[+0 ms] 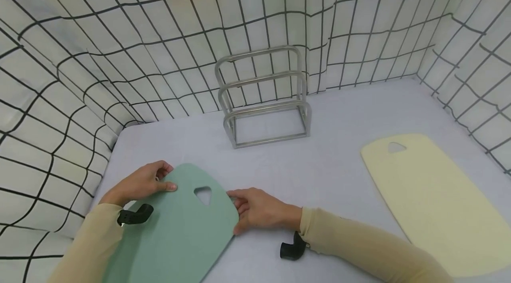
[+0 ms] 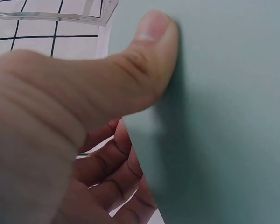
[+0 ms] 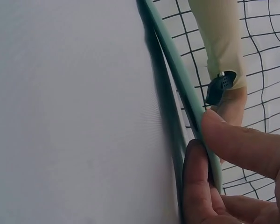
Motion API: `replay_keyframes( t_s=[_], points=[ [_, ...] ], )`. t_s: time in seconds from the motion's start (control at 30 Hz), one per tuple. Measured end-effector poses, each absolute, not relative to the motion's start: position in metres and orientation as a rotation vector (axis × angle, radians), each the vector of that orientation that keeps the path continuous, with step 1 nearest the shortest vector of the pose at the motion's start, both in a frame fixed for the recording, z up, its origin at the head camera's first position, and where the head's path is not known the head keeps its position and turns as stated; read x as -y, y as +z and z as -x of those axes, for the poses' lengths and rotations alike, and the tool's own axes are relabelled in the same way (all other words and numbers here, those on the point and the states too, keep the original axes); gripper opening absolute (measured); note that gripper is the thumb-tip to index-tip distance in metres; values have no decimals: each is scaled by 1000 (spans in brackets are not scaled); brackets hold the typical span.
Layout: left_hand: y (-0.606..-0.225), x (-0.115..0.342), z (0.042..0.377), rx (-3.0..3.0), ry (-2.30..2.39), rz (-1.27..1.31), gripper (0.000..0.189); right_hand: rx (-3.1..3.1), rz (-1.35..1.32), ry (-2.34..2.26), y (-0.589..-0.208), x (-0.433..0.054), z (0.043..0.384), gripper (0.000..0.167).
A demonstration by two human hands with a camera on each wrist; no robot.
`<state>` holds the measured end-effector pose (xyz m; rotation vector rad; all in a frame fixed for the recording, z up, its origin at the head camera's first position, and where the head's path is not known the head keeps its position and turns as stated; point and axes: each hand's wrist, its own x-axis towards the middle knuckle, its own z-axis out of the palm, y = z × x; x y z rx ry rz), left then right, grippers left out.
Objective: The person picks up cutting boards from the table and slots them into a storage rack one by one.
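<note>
A green cutting board point(image 1: 181, 225) with a handle hole near its far end is at the front left, held by its two sides. My left hand point(image 1: 145, 181) pinches its left edge; in the left wrist view the thumb point(image 2: 154, 46) lies on top and the other fingers are underneath. On the right edge, my right hand point(image 1: 257, 210) grips with the thumb point(image 3: 219, 128) on the upper face and fingers beneath. In the right wrist view the board's edge point(image 3: 184, 88) is tilted up from the white surface, with a shadow under it.
A metal rack point(image 1: 263, 101) with several upright loops stands at the back middle. To the right lies a cream cutting board point(image 1: 435, 203), flat on the white tabletop point(image 1: 331, 159). Wire grid panels point(image 1: 191, 39) backed with white cloth close off the back and both sides.
</note>
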<state>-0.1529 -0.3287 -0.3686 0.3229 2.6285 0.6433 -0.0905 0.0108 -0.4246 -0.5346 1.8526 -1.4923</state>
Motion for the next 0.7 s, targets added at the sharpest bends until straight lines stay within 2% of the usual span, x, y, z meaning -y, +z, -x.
replay_keyframes(
  t_s=[0.7],
  points=[
    [-373,337,155,-2543,690,-269,55,-1790,453,-1581,-425,-13,98,94]
  ],
)
